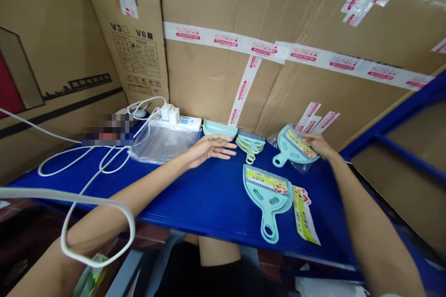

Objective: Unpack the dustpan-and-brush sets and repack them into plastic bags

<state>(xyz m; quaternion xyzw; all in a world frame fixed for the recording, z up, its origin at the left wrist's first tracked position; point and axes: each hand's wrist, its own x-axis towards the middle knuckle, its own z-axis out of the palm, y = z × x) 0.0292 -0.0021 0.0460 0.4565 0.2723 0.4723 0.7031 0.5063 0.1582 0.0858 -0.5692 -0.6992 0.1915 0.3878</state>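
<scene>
My left hand [212, 148] is stretched over the blue table with its fingers extended and nothing in them. Just beyond its fingertips are a stack of mint-green dustpans [220, 129] and a small pile of hand brushes [251, 141]. At the right, my right hand [316, 145] grips the edge of a mint dustpan with a labelled brush [292, 148], which has clear plastic about it. Nearer me lies another dustpan and brush set [270, 195], its handle towards me. Beside that set are yellow-green label cards [304, 216].
Clear plastic bags [167, 143] lie at the left, by a white power strip [190, 123] with plugged-in adapters. White cables [94, 181] loop across the left side and over my left forearm. Large cardboard boxes [216, 83] wall the back; a blue metal frame [393, 116] stands right.
</scene>
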